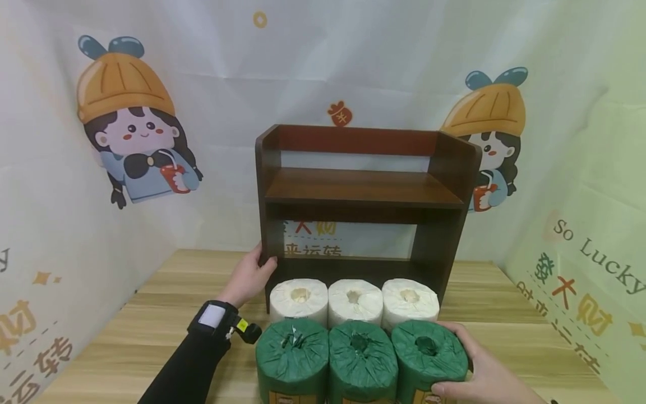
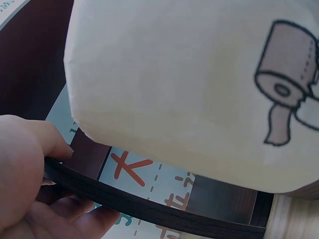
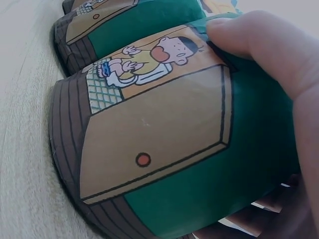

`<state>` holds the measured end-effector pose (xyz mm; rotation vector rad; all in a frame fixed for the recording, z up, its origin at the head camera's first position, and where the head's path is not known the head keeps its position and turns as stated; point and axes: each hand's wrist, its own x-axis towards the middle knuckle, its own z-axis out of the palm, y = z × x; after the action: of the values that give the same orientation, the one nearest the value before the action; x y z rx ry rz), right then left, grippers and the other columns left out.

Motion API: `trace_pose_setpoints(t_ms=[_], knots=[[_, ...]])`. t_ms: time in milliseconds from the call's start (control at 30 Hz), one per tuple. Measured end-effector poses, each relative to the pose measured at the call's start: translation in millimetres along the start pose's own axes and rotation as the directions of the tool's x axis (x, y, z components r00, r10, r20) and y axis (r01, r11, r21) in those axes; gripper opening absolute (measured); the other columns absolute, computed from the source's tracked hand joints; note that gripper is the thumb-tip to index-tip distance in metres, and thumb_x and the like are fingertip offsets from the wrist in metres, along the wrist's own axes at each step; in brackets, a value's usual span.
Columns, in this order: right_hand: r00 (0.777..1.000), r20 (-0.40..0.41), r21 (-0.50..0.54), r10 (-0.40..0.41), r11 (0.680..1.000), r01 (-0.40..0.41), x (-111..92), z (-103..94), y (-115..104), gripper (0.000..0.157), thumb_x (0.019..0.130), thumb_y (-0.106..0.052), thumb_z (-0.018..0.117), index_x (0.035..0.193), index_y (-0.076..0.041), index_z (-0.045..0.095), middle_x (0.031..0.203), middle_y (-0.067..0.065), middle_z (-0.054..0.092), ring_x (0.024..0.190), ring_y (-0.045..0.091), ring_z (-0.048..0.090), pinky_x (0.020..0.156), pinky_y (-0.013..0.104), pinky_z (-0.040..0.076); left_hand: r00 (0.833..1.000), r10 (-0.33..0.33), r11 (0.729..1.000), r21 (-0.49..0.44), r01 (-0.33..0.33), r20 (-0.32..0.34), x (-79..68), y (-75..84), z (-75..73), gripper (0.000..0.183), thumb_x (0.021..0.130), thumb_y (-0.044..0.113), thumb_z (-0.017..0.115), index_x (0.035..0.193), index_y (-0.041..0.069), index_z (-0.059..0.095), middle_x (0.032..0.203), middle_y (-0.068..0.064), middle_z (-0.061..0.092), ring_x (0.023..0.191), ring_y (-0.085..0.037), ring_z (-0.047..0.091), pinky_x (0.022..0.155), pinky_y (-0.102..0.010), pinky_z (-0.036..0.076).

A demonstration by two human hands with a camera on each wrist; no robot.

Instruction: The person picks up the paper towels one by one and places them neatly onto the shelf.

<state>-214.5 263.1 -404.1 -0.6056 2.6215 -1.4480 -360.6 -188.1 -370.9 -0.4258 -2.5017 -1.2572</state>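
A dark brown two-tier wooden shelf [image 1: 363,188] stands upright on the table. My left hand [image 1: 248,279] grips the front edge of its left side panel, thumb [image 2: 52,142] on one face and fingers on the other. At the right end of the front row, my right hand [image 1: 487,367] holds a green-wrapped toilet roll [image 1: 429,350] around its side. Two more green toilet rolls, a left one [image 1: 292,353] and a middle one [image 1: 362,356], stand beside it. Close behind are three white-wrapped toilet rolls [image 1: 355,297], in front of the shelf's lower opening.
The light wood table [image 1: 151,314] extends to both sides of the shelf and rolls. A pale printed cloth [image 1: 222,112] with cartoon figures hangs behind and at the sides. A black wrist strap with a small camera [image 1: 247,330] sits on my left wrist.
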Motion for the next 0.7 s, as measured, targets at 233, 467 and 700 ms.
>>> trace_pose_setpoints(t_ms=[233, 467, 700], knots=[[0.998, -0.002, -0.032, -0.061, 0.998, 0.061, -1.8, -1.8, 1.0, 0.079, 0.080, -0.017, 0.083, 0.143, -0.021, 0.035, 0.136, 0.006, 0.045, 0.114, 0.028, 0.048, 0.090, 0.045, 0.045, 1.000, 0.005, 1.000, -0.019, -0.005, 0.003, -0.2, -1.4, 0.4, 0.050, 0.104, 0.022, 0.050, 0.150, 0.010, 0.037, 0.137, -0.018, 0.051, 0.118, -0.030, 0.050, 0.094, -0.055, 0.047], [0.998, -0.020, -0.019, -0.055, 0.998, 0.054, -4.0, -4.8, -0.6, 0.077, 0.080, -0.017, 0.083, 0.142, -0.021, 0.037, 0.134, 0.007, 0.047, 0.113, 0.028, 0.049, 0.090, 0.048, 0.044, 1.000, -0.001, 1.000, -0.003, 0.001, 0.000, 0.4, -1.2, 0.8, 0.049, 0.104, 0.025, 0.050, 0.150, 0.011, 0.038, 0.137, -0.018, 0.052, 0.117, -0.030, 0.051, 0.093, -0.054, 0.048], [0.998, -0.029, 0.012, -0.057, 0.998, 0.058, -6.5, -7.6, -4.3, 0.075, 0.081, -0.014, 0.081, 0.142, -0.018, 0.037, 0.132, 0.011, 0.048, 0.111, 0.029, 0.051, 0.089, 0.050, 0.043, 1.000, -0.002, 1.000, 0.008, 0.002, -0.003, -0.6, -0.6, 0.8, 0.051, 0.104, 0.025, 0.050, 0.151, 0.013, 0.036, 0.139, -0.017, 0.050, 0.119, -0.030, 0.050, 0.094, -0.055, 0.047]])
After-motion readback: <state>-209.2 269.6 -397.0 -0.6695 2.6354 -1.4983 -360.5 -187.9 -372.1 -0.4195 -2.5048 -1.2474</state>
